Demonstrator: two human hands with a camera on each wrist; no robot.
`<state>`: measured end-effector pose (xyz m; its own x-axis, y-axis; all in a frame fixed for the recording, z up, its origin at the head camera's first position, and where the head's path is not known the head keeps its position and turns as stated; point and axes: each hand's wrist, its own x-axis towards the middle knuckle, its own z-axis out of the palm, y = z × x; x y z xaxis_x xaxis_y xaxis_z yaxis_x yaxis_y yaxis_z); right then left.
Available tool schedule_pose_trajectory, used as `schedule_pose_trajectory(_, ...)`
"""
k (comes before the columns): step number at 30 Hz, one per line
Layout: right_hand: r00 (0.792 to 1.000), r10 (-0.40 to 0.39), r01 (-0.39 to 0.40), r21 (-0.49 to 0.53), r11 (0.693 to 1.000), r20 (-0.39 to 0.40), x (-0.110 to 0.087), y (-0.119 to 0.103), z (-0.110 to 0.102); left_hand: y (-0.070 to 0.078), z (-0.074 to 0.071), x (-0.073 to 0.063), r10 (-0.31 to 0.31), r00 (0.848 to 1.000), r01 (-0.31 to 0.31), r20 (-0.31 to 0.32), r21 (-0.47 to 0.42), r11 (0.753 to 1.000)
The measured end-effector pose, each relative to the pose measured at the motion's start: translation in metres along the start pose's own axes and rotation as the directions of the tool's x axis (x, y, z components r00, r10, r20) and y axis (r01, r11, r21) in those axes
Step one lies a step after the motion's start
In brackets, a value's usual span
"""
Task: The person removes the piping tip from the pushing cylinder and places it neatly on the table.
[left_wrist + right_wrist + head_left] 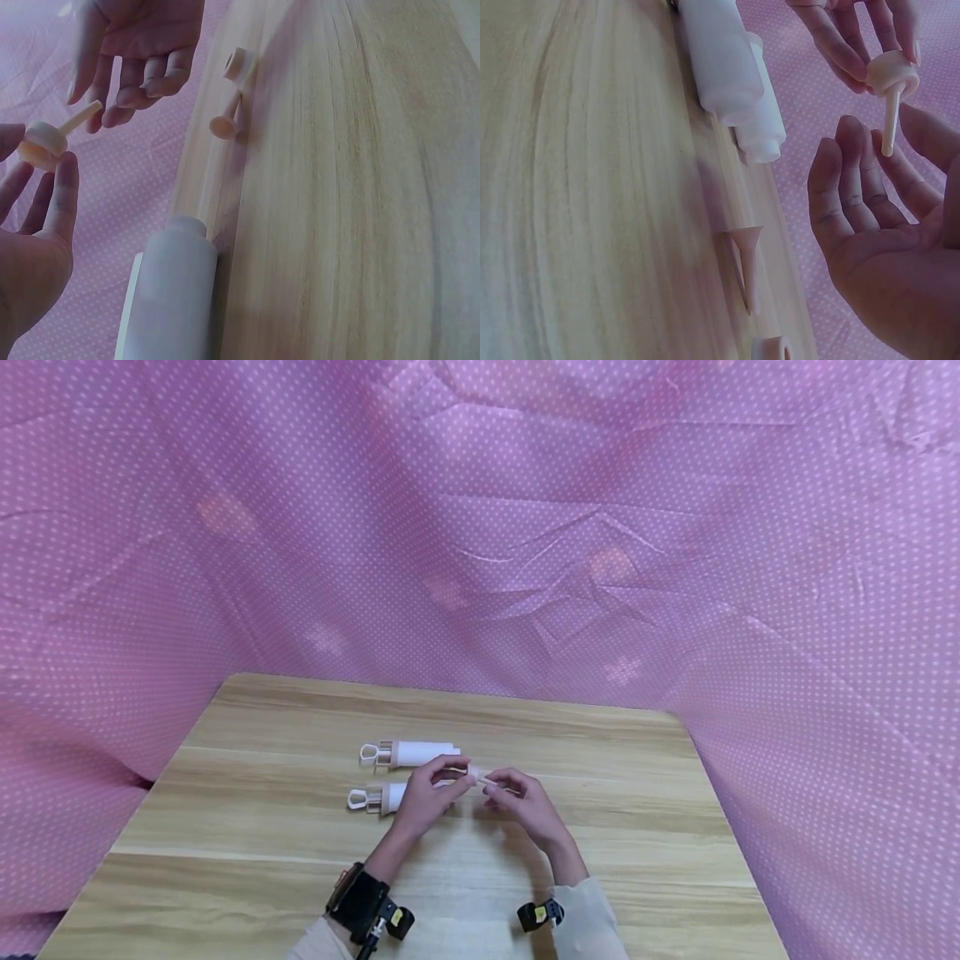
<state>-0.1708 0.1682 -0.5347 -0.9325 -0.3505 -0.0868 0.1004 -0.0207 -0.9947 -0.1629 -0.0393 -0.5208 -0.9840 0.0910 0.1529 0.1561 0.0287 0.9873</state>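
My left hand [426,797] pinches a pale peach round cap [891,69] with a thin stem [890,124] sticking out of it. The thumb and fingertips sit around the cap's rim. Close by, my right hand [531,803] has loosely bent fingers, its thumb and forefinger spread on either side of the stem's end. Beneath the hands, a small funnel-shaped piece [224,126] and a second round cap [240,66] lie on the table. A white bottle [396,797] lies on its side, partly hidden behind the left hand.
Another white bottle [423,753] lies farther back, parallel to the first. Both have a collar and a loop-shaped end pointing left. The wooden table [637,860] is enclosed at the back and sides by pink dotted cloth [525,568].
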Motion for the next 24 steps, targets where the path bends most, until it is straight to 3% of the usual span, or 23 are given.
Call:
schedule_pose_trajectory(18,0.997,-0.016,0.015,-0.025,1.000,-0.070,0.001,0.005,0.000,-0.003,-0.003,0.000,-0.024,1.000,0.024,-0.011,-0.024,0.999)
schedule_pose_trajectory(24,0.996,-0.022,0.021,-0.018,1.000,-0.090,0.000,0.003,0.002,0.007,-0.001,-0.003,-0.037,0.999,0.037,-0.017,-0.004,0.999)
